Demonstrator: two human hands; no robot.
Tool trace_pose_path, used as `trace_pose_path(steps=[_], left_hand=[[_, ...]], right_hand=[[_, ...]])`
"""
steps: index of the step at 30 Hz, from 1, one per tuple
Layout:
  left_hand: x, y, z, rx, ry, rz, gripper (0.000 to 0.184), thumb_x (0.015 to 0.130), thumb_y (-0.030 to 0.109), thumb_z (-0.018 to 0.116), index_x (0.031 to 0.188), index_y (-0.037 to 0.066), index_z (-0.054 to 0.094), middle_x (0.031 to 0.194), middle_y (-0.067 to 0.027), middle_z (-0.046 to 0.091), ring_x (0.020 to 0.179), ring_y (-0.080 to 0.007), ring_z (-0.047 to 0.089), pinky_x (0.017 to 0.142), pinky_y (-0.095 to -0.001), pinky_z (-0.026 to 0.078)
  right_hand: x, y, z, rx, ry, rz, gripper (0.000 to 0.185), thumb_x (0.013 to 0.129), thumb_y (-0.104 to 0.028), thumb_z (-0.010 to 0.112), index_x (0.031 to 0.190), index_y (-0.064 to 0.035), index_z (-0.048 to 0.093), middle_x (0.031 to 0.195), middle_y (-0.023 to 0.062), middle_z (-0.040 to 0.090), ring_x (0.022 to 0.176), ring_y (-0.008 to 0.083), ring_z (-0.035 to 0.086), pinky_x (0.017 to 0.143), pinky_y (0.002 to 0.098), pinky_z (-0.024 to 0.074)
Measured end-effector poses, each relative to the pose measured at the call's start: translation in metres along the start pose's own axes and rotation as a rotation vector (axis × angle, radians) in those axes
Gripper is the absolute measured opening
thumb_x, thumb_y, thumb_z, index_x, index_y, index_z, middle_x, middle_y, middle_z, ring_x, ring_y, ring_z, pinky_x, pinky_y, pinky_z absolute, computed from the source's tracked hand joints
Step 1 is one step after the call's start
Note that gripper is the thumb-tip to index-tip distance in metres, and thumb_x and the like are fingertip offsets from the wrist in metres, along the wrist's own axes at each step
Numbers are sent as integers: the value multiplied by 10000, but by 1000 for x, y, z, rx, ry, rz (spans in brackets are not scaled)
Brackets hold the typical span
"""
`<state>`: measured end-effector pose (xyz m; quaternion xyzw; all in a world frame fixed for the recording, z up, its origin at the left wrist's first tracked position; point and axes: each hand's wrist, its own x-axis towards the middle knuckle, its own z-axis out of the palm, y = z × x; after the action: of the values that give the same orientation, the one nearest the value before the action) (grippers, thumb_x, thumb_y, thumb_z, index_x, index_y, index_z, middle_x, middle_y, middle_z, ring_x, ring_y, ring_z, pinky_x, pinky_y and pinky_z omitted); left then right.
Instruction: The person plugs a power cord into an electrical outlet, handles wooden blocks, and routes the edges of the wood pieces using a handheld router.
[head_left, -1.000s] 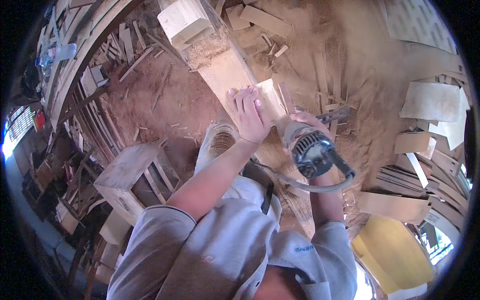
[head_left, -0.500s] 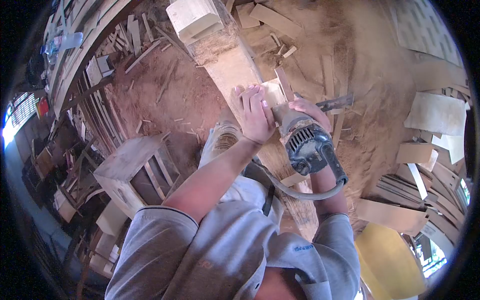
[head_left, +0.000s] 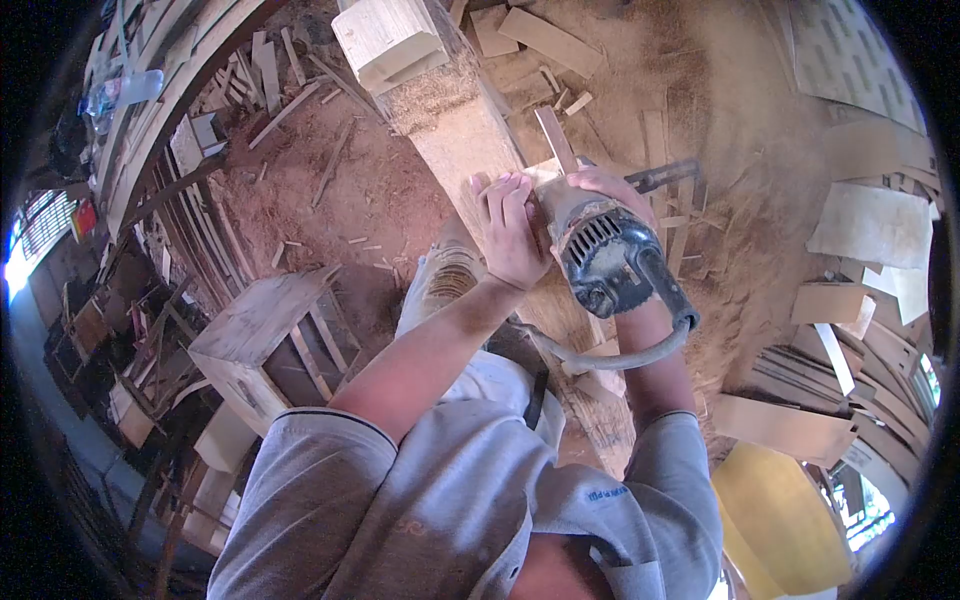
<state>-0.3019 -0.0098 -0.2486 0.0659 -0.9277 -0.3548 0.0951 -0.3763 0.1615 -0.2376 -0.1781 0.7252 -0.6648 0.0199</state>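
Observation:
A long wooden beam (head_left: pixel 455 145) runs under both hands. My left hand (head_left: pixel 512 232) presses on a small wooden workpiece (head_left: pixel 543 172) lying on it, fingers bent around its near side. Wrapped around the front body of a dusty power tool (head_left: pixel 605 250) is my right hand (head_left: pixel 618 190); the tool's black rear points toward me. Its head touches or covers the workpiece, and the contact is hidden. A flat thin strip (head_left: pixel 555 138) sticks out beyond the tool. The tool's grey cable (head_left: pixel 610 358) loops back toward my legs.
A wooden block (head_left: pixel 390 42) sits on the beam's far end beside sawdust. Wood scraps (head_left: pixel 555 42) litter the dusty floor. At left are a wooden box frame (head_left: pixel 265 340) and a plastic bottle (head_left: pixel 135 88). Boards (head_left: pixel 785 430) and a yellow sheet (head_left: pixel 780 520) lie at right.
The power tool, in my right hand, has moved forward and slightly left over the workpiece, covering more of it. My left hand stays on the workpiece. The view has shifted slightly.

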Motion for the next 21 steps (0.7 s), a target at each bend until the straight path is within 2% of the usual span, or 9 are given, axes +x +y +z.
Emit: trace_pose_path(steps=[4, 7, 8, 10, 12, 14, 17, 19, 21], left_hand=[[2, 6, -5, -40, 15, 7, 515, 914, 116, 659, 1399, -18, 551, 1375, -236, 584, 1366, -478, 537, 1299, -733, 184], [-5, 0, 2, 3, -40, -43, 520, 881, 108, 670, 1369, -26, 553, 1367, -243, 584, 1360, -491, 532, 1302, -733, 180], [-16, -11, 9, 29, -70, -56, 512, 874, 97, 665, 1357, -31, 553, 1363, -248, 583, 1356, -495, 531, 1302, -733, 179], [-18, -14, 12, 16, -90, -74, 476, 867, 44, 622, 1329, -44, 552, 1348, -263, 586, 1347, -505, 529, 1302, -730, 180], [-10, -4, 8, 5, -33, -47, 450, 867, 9, 594, 1311, -52, 552, 1336, -269, 592, 1337, -511, 531, 1301, -727, 182], [-6, 0, 7, -4, 25, -7, 431, 895, 8, 584, 1323, -42, 558, 1330, -259, 607, 1338, -499, 543, 1298, -724, 185], [4, 7, -1, 19, 50, 46, 412, 941, 15, 562, 1351, -28, 560, 1338, -250, 615, 1350, -472, 554, 1293, -719, 196], [4, 6, -1, 47, 41, 48, 404, 966, 20, 542, 1367, -21, 558, 1353, -246, 612, 1356, -457, 556, 1291, -712, 204], [3, 7, -1, 35, 39, 36, 394, 978, 25, 531, 1369, -19, 560, 1360, -242, 609, 1351, -456, 558, 1291, -704, 207]], right_hand=[[9, 9, 12, 58, 52, 83, 525, 903, -226, 853, 1355, -22, 682, 1237, 147, 776, 1228, 291, 720, 1147, 452, 548], [25, 12, 16, 105, 54, 90, 444, 1004, -282, 700, 1347, -1, 688, 1248, 141, 771, 1179, 282, 735, 1071, 423, 578], [42, 16, 21, 86, 89, -13, 430, 924, -258, 775, 1260, 5, 728, 1205, 144, 791, 1119, 292, 767, 1023, 413, 595], [54, 34, 34, 217, 137, 67, 441, 839, -243, 854, 1185, 17, 768, 1162, 151, 811, 1063, 295, 796, 975, 392, 607], [75, 11, 29, 55, 182, -273, 494, 818, -246, 880, 1220, 17, 768, 1149, 144, 815, 1062, 282, 789, 970, 379, 602], [36, 36, 21, 325, 94, 193, 544, 1000, -461, 671, 1391, -84, 657, 1331, 118, 709, 1234, 268, 681, 1109, 463, 538], [18, 19, -9, -173, 53, 2, 579, 868, -383, 853, 1313, -47, 696, 1286, 106, 746, 1175, 263, 716, 1085, 438, 547], [-27, -25, -28, -183, -37, 178, 744, 815, -503, 907, 1379, -101, 634, 1389, 106, 687, 1314, 281, 651, 1215, 503, 478], [-50, -41, -34, 210, 58, 308, 744, 755, -393, 972, 1348, -84, 646, 1356, 132, 706, 1321, 299, 657, 1219, 516, 474]])
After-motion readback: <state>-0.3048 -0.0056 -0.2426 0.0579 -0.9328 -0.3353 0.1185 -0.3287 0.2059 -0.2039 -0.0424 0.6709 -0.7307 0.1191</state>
